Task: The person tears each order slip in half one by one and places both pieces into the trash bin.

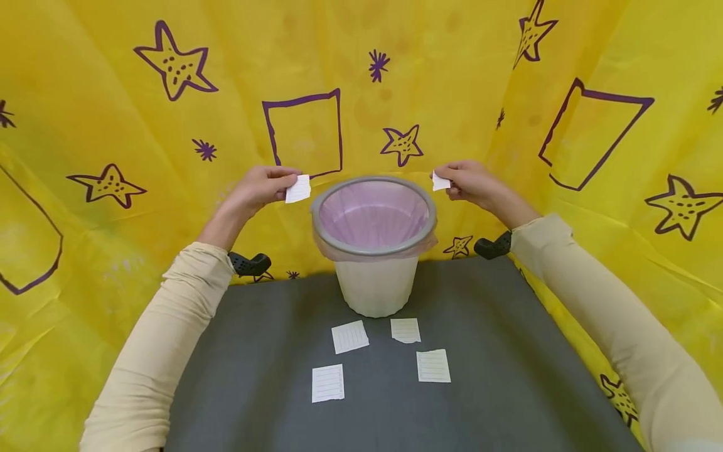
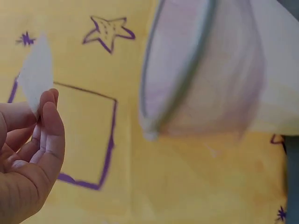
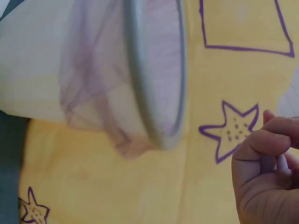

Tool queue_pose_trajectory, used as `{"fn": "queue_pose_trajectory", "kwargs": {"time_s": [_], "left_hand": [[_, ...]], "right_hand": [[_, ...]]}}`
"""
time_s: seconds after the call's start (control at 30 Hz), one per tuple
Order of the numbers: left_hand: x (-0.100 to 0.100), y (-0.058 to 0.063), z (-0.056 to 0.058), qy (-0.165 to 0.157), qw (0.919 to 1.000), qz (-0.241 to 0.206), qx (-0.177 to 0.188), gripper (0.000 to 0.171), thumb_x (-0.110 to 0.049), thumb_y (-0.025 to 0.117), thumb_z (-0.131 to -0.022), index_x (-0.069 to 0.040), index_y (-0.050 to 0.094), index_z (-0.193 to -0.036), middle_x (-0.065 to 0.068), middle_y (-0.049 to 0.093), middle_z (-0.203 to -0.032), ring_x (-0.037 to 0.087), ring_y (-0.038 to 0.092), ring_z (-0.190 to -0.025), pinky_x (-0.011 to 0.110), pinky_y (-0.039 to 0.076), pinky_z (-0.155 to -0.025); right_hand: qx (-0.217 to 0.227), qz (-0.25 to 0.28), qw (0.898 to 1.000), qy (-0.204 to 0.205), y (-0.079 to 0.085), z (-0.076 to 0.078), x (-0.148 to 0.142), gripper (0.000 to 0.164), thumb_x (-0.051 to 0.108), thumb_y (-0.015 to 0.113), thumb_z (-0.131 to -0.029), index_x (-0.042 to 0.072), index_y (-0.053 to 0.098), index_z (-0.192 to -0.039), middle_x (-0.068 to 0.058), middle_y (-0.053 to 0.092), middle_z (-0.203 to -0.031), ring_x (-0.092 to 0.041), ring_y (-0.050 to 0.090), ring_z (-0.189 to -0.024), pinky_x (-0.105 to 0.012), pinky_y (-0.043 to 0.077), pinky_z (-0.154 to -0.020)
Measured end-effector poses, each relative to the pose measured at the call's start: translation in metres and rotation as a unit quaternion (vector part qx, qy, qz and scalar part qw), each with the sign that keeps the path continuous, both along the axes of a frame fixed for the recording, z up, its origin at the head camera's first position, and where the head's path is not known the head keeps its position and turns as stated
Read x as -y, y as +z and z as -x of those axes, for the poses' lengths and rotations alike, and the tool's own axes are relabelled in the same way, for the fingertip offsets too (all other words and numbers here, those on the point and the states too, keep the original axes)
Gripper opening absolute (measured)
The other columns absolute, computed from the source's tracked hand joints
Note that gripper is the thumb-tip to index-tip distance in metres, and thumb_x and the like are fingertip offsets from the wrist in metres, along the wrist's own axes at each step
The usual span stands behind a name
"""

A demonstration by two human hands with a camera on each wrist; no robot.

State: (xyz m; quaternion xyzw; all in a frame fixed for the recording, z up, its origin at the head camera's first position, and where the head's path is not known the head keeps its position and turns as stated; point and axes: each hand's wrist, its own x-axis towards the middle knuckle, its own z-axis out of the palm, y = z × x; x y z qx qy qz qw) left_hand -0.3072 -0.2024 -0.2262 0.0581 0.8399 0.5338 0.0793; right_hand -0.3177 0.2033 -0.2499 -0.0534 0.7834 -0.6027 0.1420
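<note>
A yellow plastic backdrop (image 1: 452, 75) printed with purple stars and squares wraps the whole scene, and in front of it lies a dark grey mat (image 1: 508, 389). At the mat's far edge stands a small white waste bin (image 1: 375, 285) with a grey rim ring and a thin pinkish liner (image 1: 373, 216) tucked over it (the liner's loose edge hangs below the ring).

Nearer the person, four lined paper slips (image 1: 350, 336) lie flat on the mat, apart from one another and just in front of the bin.

The left hand (image 1: 257, 188) is raised to the left of the rim and pinches a white paper scrap (image 1: 298, 189) between thumb and fingertips; the left wrist view shows the scrap standing up past the fingertips (image 2: 49, 100). The right hand (image 1: 471, 182) is raised to the right of the rim and pinches a smaller scrap (image 1: 440, 182) at its edge, the fingers curled round it.

Both scraps hang level with the rim, just outside it, not over the opening. Such paper should be very light, limp and easily torn or blown aside, so an edge pinch suits it best.
</note>
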Motion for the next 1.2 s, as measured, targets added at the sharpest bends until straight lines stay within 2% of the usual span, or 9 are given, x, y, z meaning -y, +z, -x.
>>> {"fn": "queue_pose_trajectory", "kwargs": {"time_s": [0.2,0.37,0.5,0.63,0.73,0.8,1.0,1.07,1.2], "left_hand": [[-0.041,0.01,0.02,-0.021,0.9998,0.0,0.002,0.044,-0.018,0.055,-0.099,0.001,0.052,-0.137,0.008,0.062,-0.113,0.005,0.059,-0.081,0.014,0.051,-0.071],[-0.071,0.004,0.028,-0.036,0.9991,0.002,0.023,0.041,-0.018,0.054,-0.099,-0.003,0.054,-0.137,0.015,0.057,-0.133,0.009,0.059,-0.088,0.017,0.052,-0.075],[-0.088,-0.004,0.034,-0.041,0.9986,0.034,0.0,0.04,-0.019,0.054,-0.099,-0.003,0.055,-0.136,0.017,0.057,-0.134,0.018,0.06,-0.097,0.028,0.053,-0.089],[-0.101,-0.013,0.042,-0.06,0.9806,0.176,-0.063,0.052,-0.031,0.05,-0.101,0.0,0.046,-0.142,0.021,0.051,-0.141,0.029,0.055,-0.121,0.04,0.046,-0.104],[-0.104,-0.018,0.046,-0.056,0.9609,0.254,-0.096,0.059,-0.04,0.045,-0.101,-0.001,0.04,-0.144,0.022,0.049,-0.143,0.033,0.05,-0.13,0.043,0.043,-0.107],[-0.105,-0.02,0.047,-0.06,0.9589,0.26,-0.096,0.058,-0.041,0.044,-0.101,-0.002,0.041,-0.144,0.021,0.05,-0.143,0.033,0.05,-0.13,0.044,0.043,-0.106],[-0.11,-0.021,0.046,-0.076,0.9497,0.282,-0.114,0.055,-0.041,0.043,-0.102,-0.002,0.045,-0.141,0.02,0.051,-0.142,0.033,0.049,-0.131,0.044,0.041,-0.108],[-0.11,-0.022,0.043,-0.069,0.9301,0.331,-0.143,0.057,-0.044,0.043,-0.102,-0.002,0.046,-0.139,0.02,0.051,-0.141,0.034,0.048,-0.132,0.046,0.04,-0.108],[-0.1,-0.027,0.037,-0.035,0.8389,0.482,-0.251,0.056,-0.05,0.042,-0.1,-0.004,0.052,-0.132,0.019,0.053,-0.137,0.037,0.046,-0.129,0.05,0.039,-0.106]], "right_hand": [[-0.007,-0.006,1.0,0.012,0.004,0.022,0.039,0.028,0.026,0.048,-0.102,-0.001,0.054,-0.11,0.005,0.044,-0.064,-0.006,0.037,-0.054,-0.019,0.034,-0.053],[-0.003,-0.004,1.0,0.029,-0.001,0.029,0.066,0.022,0.021,0.049,-0.102,0.0,0.055,-0.1,0.003,0.043,-0.058,-0.008,0.038,-0.052,-0.02,0.033,-0.051],[-0.036,-0.05,0.998,0.02,-0.004,0.033,0.081,0.024,0.022,0.048,-0.102,-0.001,0.055,-0.1,0.002,0.044,-0.061,-0.009,0.042,-0.054,-0.02,0.037,-0.052],[-0.126,-0.217,0.967,0.035,-0.01,0.038,0.099,0.041,0.03,0.037,-0.104,-0.002,0.053,-0.123,-0.012,0.061,-0.095,-0.021,0.061,-0.086,-0.028,0.051,-0.076],[-0.182,-0.306,0.934,0.044,-0.014,0.039,0.109,0.051,0.034,0.028,-0.106,-0.002,0.043,-0.14,-0.02,0.054,-0.132,-0.032,0.053,-0.123,-0.04,0.044,-0.103],[-0.195,-0.325,0.924,0.04,-0.016,0.039,0.112,0.053,0.035,0.027,-0.106,-0.002,0.042,-0.142,-0.021,0.048,-0.143,-0.034,0.045,-0.134,-0.045,0.036,-0.111],[-0.229,-0.355,0.905,0.048,-0.018,0.037,0.116,0.051,0.035,0.031,-0.105,-0.002,0.051,-0.133,-0.021,0.056,-0.133,-0.034,0.053,-0.124,-0.046,0.042,-0.105],[-0.239,-0.384,0.89,0.054,-0.019,0.034,0.117,0.053,0.04,0.031,-0.104,0.0,0.05,-0.134,-0.02,0.055,-0.136,-0.035,0.051,-0.126,-0.048,0.042,-0.105],[-0.252,-0.471,0.845,0.032,-0.019,0.029,0.102,0.06,0.052,0.028,-0.102,0.01,0.044,-0.142,-0.018,0.045,-0.146,-0.037,0.04,-0.135,-0.055,0.038,-0.107]]}}
